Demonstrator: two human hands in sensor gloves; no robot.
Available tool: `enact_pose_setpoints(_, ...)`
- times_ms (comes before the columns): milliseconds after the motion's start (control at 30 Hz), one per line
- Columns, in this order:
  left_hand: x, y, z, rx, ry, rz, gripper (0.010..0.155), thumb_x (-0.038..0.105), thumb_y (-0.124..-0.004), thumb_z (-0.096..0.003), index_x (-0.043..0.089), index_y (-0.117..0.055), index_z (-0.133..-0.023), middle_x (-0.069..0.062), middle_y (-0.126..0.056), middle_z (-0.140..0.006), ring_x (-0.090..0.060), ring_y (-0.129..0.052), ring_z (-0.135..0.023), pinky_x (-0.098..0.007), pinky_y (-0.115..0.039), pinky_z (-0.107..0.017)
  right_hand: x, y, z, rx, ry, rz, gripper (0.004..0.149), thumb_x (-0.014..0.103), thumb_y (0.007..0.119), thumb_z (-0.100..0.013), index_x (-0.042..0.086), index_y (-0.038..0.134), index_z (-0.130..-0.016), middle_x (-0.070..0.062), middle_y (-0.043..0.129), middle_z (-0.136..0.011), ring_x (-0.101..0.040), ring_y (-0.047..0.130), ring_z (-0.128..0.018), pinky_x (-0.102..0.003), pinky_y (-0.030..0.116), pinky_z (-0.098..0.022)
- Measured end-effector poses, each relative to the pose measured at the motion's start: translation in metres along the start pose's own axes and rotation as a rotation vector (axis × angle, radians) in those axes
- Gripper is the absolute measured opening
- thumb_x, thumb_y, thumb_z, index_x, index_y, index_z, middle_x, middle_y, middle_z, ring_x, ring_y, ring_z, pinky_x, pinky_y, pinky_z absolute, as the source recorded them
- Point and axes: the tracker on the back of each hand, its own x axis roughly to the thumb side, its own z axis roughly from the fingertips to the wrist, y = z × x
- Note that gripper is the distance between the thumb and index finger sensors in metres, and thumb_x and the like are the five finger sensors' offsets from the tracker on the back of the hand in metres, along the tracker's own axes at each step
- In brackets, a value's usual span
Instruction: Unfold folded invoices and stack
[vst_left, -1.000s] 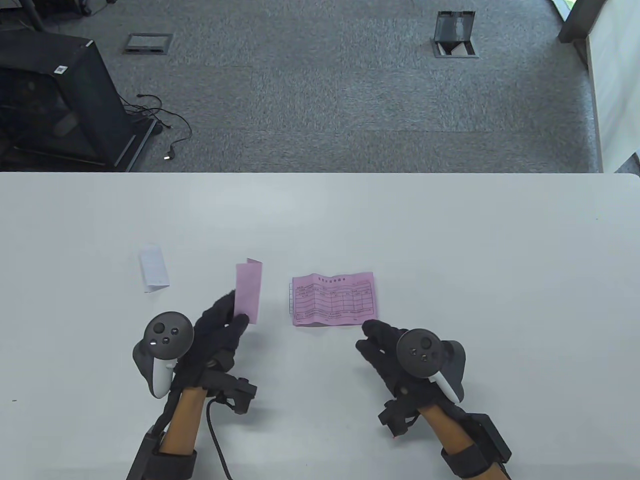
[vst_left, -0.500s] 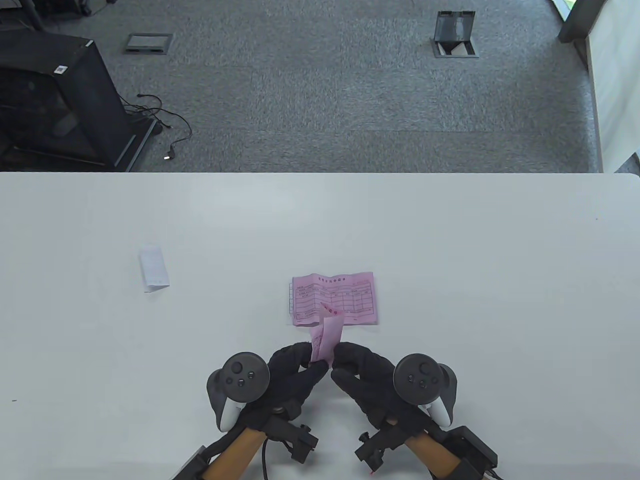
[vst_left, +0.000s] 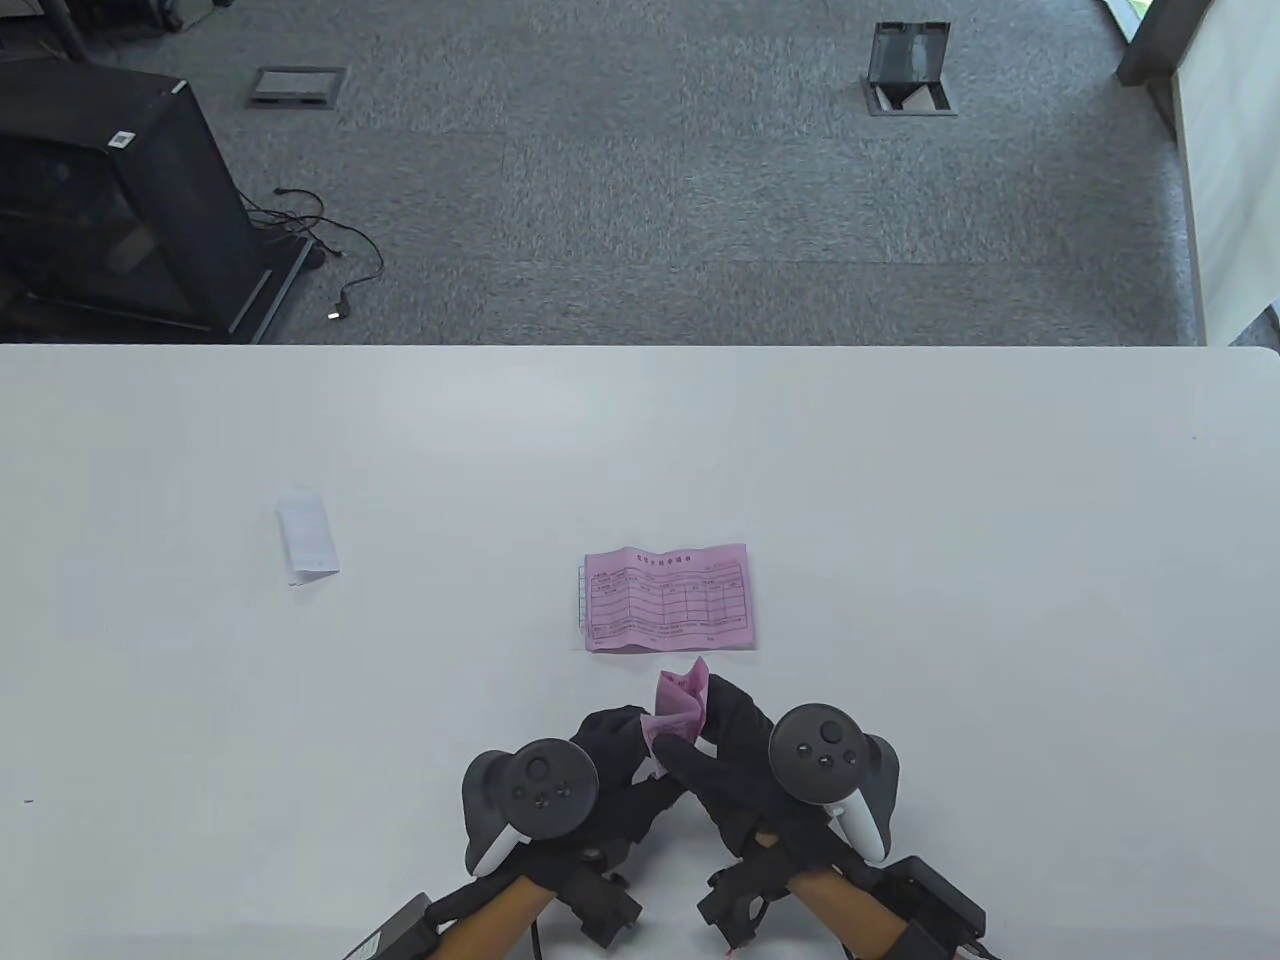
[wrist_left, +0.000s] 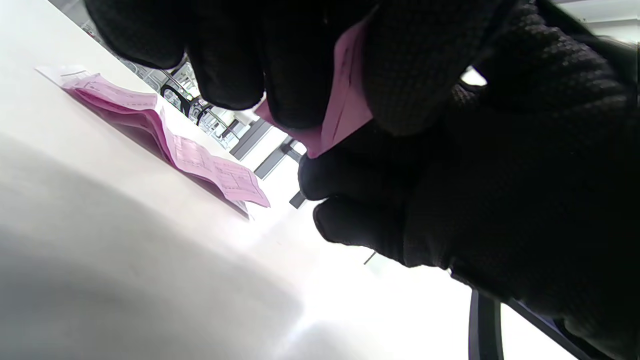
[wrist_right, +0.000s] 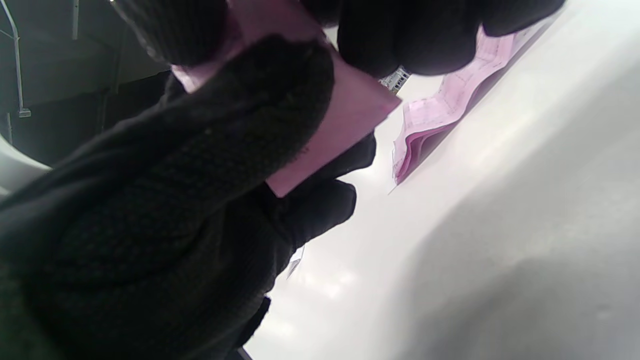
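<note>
Pink paper, a folded invoice (vst_left: 682, 708), sits pinched between both hands low in the frame's centre, lifted clear of the table (vst_left: 900, 480). The left hand (vst_left: 615, 760) grips its lower left part with curled fingers, and the right hand (vst_left: 725, 740) grips the right side with thumb and fingers. Holding it in the air from two sides probably frees the flaps to be pulled apart. Its long axis seems to run up the frame, tilted slightly right, the free corner pointing toward the unfolded pink invoice (vst_left: 668, 598), which lies flat just above, long axis left to right, likely the stack's base. A folded white slip (vst_left: 307, 536) waits well apart at centre left.
</note>
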Motion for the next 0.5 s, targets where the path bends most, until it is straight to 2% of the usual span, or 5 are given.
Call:
enact_pose_setpoints(100,-0.003,0.000,0.000,-0.002,-0.004,0.001,0.046,0.050,-0.083,-0.0497,0.026,-0.078,-0.088,-0.009,-0.084,-0.096,-0.041,-0.072,-0.097,-0.064,-0.058,-0.070,0.000,-0.001,-0.001,-0.004,-0.019,-0.008,0.066,0.057,0.064,-0.048,0.018,0.049,-0.100,-0.006,0.072,-0.091,-0.034,0.075,-0.083,-0.058,0.058,-0.067)
enact_pose_setpoints(233,-0.009,0.002,-0.002,-0.027,-0.009,0.069,0.042,0.049,-0.077,-0.0530,0.028,-0.080,-0.089,-0.009,-0.083,-0.098,-0.041,-0.072,-0.097,-0.064,-0.058,-0.070,-0.002,-0.008,-0.006,-0.011,-0.038,-0.046,0.056,0.051,0.063,-0.049,0.022,0.059,-0.097,-0.004,0.078,-0.088,-0.033,0.079,-0.081,-0.057,0.060,-0.068)
enact_pose_setpoints(367,-0.013,0.009,-0.003,0.001,0.003,0.178,0.038,0.046,-0.079,-0.0527,0.029,-0.082,-0.087,-0.009,-0.088,-0.094,-0.040,-0.077,-0.093,-0.063,-0.061,-0.069,-0.005,-0.020,-0.012,0.035,-0.090,-0.105,0.053,0.049,0.066,-0.048,0.022,0.064,-0.094,-0.002,0.084,-0.082,-0.030,0.084,-0.077,-0.056,0.061,-0.068)
enact_pose_setpoints(500,-0.021,0.016,-0.004,0.018,0.050,0.249,0.038,0.044,-0.081,-0.0525,0.027,-0.083,-0.087,-0.010,-0.090,-0.092,-0.040,-0.079,-0.091,-0.063,-0.063,-0.068,-0.009,-0.035,-0.015,-0.034,-0.076,-0.084,0.043,0.042,0.068,-0.049,0.023,0.072,-0.087,0.000,0.090,-0.074,-0.027,0.090,-0.070,-0.054,0.063,-0.066)
